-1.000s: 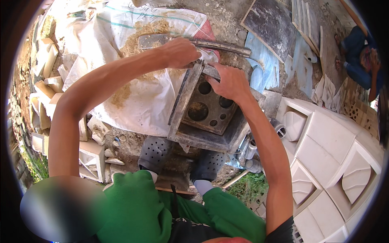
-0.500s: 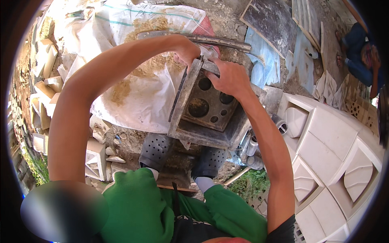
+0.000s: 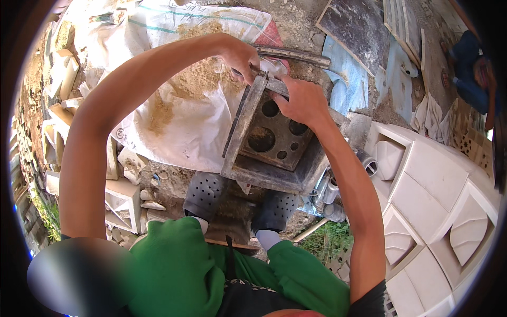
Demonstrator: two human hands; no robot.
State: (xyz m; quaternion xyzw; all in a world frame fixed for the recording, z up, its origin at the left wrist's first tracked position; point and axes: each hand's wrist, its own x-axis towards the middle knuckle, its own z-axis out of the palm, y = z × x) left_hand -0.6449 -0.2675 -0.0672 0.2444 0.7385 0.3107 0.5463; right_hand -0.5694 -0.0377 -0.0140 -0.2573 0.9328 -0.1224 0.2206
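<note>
A grey, worn square mould frame (image 3: 240, 168) stands in front of my feet. Inside it sits a block (image 3: 280, 127) pierced by several round holes of different sizes. My right hand (image 3: 303, 100) grips the frame's far bar, fingers wrapped over it. At the far left corner my left hand (image 3: 242, 57) is closed, its fingertips by the corner joint; what they pinch there is hidden. Along the frame's left side runs a dark, thin edge strip (image 3: 235, 122).
White sacks (image 3: 142, 127) with sandy dirt lie to the left. Pale moulded blocks (image 3: 435, 190) are stacked at right, beside metal pipe pieces (image 3: 368, 162). A long bar (image 3: 296, 55) and dark boards (image 3: 353, 33) lie beyond. Another person (image 3: 470, 74) sits at far right.
My left hand has lifted slightly up and away from the frame's corner, its fingers now showing more. The right hand keeps its hold on the far bar.
</note>
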